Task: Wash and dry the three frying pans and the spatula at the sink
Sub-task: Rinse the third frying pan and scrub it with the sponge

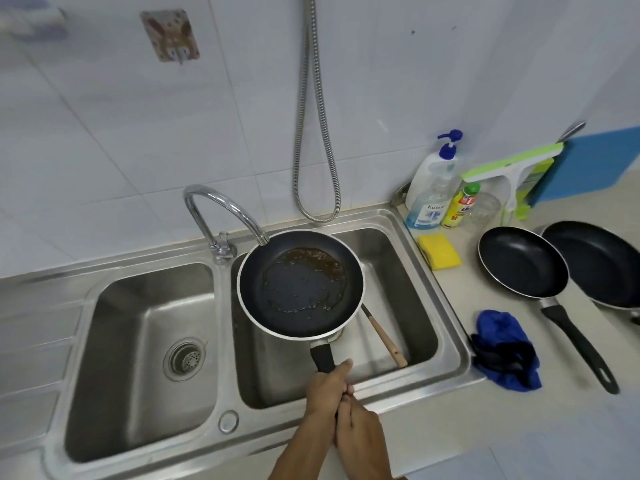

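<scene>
The fingers of the left hand (323,393) and the right hand (360,434) are curled tight together round the black handle of one small frying pan (300,284), which is held level over the right basin (408,306) beneath the faucet (221,209). Brown greasy residue is spread across its dark base. A wooden-handled spatula (384,336) is lying in that basin. Two more frying pans (523,261) are set on the counter (467,282), beside one yellow sponge (439,251), one blue cloth (504,351) and three bottles (433,181).

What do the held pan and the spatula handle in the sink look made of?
Pan: dark matte coating inside, likely non-stick, over a pale metal rim; brown greasy residue on it. Spatula handle: light tan and matte, probably wood.
</scene>
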The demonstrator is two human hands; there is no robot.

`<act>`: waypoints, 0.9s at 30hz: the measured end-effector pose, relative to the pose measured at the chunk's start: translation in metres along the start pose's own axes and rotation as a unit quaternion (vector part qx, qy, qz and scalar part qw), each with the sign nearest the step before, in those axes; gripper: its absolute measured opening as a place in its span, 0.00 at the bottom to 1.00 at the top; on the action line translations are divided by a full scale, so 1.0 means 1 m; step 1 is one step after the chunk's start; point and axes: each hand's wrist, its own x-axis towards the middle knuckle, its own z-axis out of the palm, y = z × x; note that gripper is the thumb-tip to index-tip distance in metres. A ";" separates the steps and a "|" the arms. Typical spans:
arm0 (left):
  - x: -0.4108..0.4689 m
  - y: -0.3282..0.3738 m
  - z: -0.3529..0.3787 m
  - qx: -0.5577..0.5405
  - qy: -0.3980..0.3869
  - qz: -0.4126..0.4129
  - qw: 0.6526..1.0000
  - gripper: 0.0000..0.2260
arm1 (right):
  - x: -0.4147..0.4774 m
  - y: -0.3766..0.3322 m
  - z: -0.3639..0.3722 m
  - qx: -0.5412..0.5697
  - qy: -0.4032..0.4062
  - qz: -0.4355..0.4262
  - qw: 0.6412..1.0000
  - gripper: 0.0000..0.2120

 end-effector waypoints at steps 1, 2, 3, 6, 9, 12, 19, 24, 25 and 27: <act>0.001 -0.001 -0.003 0.010 0.008 0.005 1.000 0.23 | -0.001 -0.002 -0.003 0.003 -0.013 -0.008 1.000 0.18; 0.002 -0.001 -0.006 0.016 0.012 0.011 1.000 0.24 | -0.002 -0.008 -0.010 -0.015 -0.031 -0.024 0.999 0.19; 0.003 -0.002 -0.009 0.020 0.013 0.016 1.000 0.24 | -0.001 -0.012 -0.019 -0.038 -0.058 -0.045 0.997 0.20; 0.005 0.001 -0.011 0.008 0.021 0.040 0.999 0.25 | 0.019 -0.019 -0.063 -0.073 -0.206 -0.097 0.971 0.24; 0.008 0.004 -0.008 0.022 0.027 0.056 0.998 0.24 | 0.071 -0.018 -0.121 -0.117 -0.263 -0.125 0.949 0.16; 0.009 0.005 -0.006 0.016 0.029 0.053 0.998 0.22 | 0.145 -0.018 -0.178 -0.142 -0.080 -0.128 0.978 0.10; 0.009 -0.004 0.002 0.008 0.044 0.016 0.999 0.19 | 0.299 0.014 -0.247 -0.299 0.126 -0.027 0.945 0.28; 0.009 -0.012 -0.002 0.011 0.039 0.021 0.999 0.16 | 0.306 0.016 -0.242 -0.262 0.117 0.007 0.958 0.25; 0.009 -0.013 -0.003 0.015 0.039 0.020 0.999 0.15 | 0.306 0.016 -0.243 -0.254 0.132 0.000 0.958 0.23; 0.008 -0.014 -0.004 0.020 0.041 0.023 0.999 0.15 | 0.303 0.012 -0.245 -0.224 0.157 -0.021 0.962 0.21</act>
